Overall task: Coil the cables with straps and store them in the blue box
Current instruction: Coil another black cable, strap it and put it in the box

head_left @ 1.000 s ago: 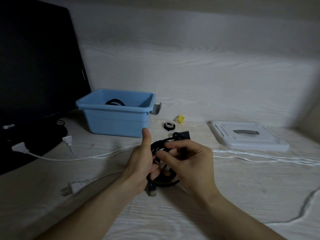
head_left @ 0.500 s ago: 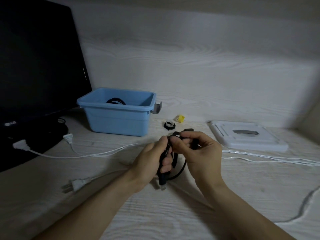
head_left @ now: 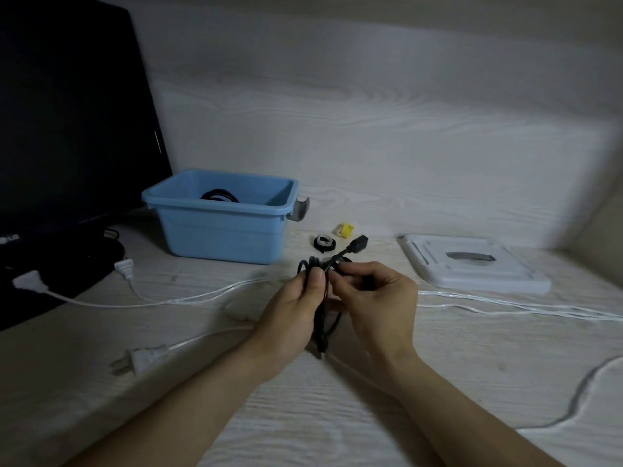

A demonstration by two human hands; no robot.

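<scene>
A coiled black cable is squeezed flat between both hands above the desk. My left hand grips the bundle with the thumb pressed on its upper part. My right hand pinches the coil near the top; one black plug end sticks up and away, another end hangs below. The blue box stands behind at the left with a black coiled cable inside. A black-and-white strap roll and a yellow strap lie beside the box.
White cables with plugs trail across the desk left and right. A white lid lies at the right rear. A dark monitor fills the left side. A grey cable curves at the far right.
The round black coil has been pressed into a narrow bundle and lifted a little. One plug end now points up toward the straps. Both hands shifted slightly right.
</scene>
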